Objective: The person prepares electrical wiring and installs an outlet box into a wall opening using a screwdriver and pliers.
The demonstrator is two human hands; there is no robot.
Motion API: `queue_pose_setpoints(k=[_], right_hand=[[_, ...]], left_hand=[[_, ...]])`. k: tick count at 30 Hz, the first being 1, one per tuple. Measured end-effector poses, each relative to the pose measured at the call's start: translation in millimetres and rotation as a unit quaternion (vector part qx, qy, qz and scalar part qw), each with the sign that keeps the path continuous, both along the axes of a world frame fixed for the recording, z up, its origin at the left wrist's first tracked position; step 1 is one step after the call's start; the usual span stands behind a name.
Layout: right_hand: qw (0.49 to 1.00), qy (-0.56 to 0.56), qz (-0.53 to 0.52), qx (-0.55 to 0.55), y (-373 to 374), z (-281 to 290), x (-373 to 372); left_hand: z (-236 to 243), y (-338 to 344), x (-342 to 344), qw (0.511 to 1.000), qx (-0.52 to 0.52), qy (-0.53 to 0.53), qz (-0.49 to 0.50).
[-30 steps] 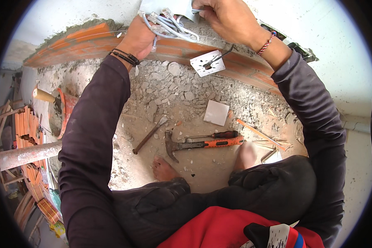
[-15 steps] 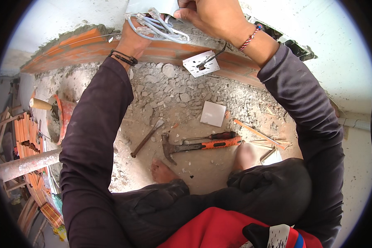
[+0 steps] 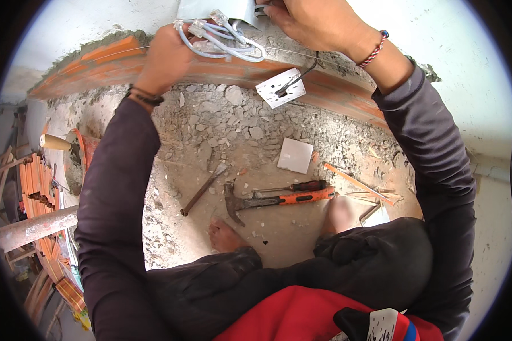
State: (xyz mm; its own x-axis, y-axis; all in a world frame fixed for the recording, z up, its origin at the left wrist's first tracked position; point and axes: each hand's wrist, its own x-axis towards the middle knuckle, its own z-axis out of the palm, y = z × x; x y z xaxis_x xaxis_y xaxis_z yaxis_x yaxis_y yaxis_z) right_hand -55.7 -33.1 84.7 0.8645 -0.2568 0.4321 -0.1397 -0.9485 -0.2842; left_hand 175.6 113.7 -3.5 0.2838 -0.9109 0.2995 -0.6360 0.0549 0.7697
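A white box (image 3: 213,9) sits against the wall at the top. From it hangs a looped bundle of pale network cables (image 3: 233,52) with clear plugs. My left hand (image 3: 166,58) is at the left side of the bundle, fingers curled in; their tips are partly hidden behind the cables, so what they hold does not show. At the box's right edge, my right hand (image 3: 318,25) has its thumb and fingers pinched together beside a small grey piece I cannot make out. Below hangs a white perforated plate (image 3: 280,88) with a black cable through it.
Broken rubble (image 3: 233,116) lies along the exposed brick (image 3: 335,94). Between my feet and the wall are a claw hammer (image 3: 290,197), a screwdriver (image 3: 308,186), a chisel (image 3: 203,188) and a square tile (image 3: 295,156). A bucket (image 3: 85,150) and a pole (image 3: 37,228) stand left.
My left hand has drawn out from beneath the cables toward the left and down. My right hand has shifted slightly right, along with its forearm. The view has moved a little.
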Motion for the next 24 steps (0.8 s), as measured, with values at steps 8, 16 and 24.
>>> queue_pose_setpoints(k=[8,16,24], right_hand=[[0.989,-0.006,-0.036,0.145,19,10,-17],[0.991,-0.109,-0.081,0.005,2,-12,-2],[0.993,-0.043,-0.099,-0.049,21,3,-9]], left_hand=[[66,10,-1,0.949,-0.180,-0.258,-0.006],[105,-20,-63,0.926,-0.070,-0.357,-0.105],[95,-17,-60,0.879,-0.136,-0.454,-0.048]])
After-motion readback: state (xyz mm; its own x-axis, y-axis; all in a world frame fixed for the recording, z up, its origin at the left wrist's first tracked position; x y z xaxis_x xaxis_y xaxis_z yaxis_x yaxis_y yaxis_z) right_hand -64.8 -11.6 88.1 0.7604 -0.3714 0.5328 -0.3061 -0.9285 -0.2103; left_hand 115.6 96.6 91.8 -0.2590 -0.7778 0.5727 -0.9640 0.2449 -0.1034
